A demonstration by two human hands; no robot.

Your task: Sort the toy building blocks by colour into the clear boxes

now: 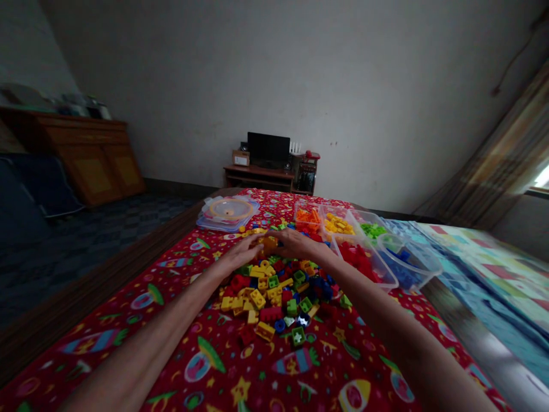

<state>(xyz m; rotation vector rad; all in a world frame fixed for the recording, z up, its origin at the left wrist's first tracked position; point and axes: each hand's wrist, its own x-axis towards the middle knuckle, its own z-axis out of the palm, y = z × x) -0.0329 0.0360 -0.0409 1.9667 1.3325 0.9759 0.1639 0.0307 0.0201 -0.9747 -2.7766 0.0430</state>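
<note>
My left hand (245, 250) and my right hand (292, 242) meet at the far side of a heap of toy building bricks (274, 294). Between them are orange-yellow toy bricks (269, 246), with my curled fingers closed round them from both sides. How many bricks they hold is too dim to count. The heap mixes yellow, red, green and blue pieces, and spreads toward me over the red patterned cloth (240, 366). My fingertips are partly hidden behind the bricks and the backs of the hands.
Right of the heap, clear containers hold sorted bricks: orange (309, 219), yellow (338, 225), green (373, 230), red (358, 260). Blue bricks lie in a round tub (409, 263). Stacked clear lids (229, 213) lie at the far left. A bed (493, 257) adjoins on the right.
</note>
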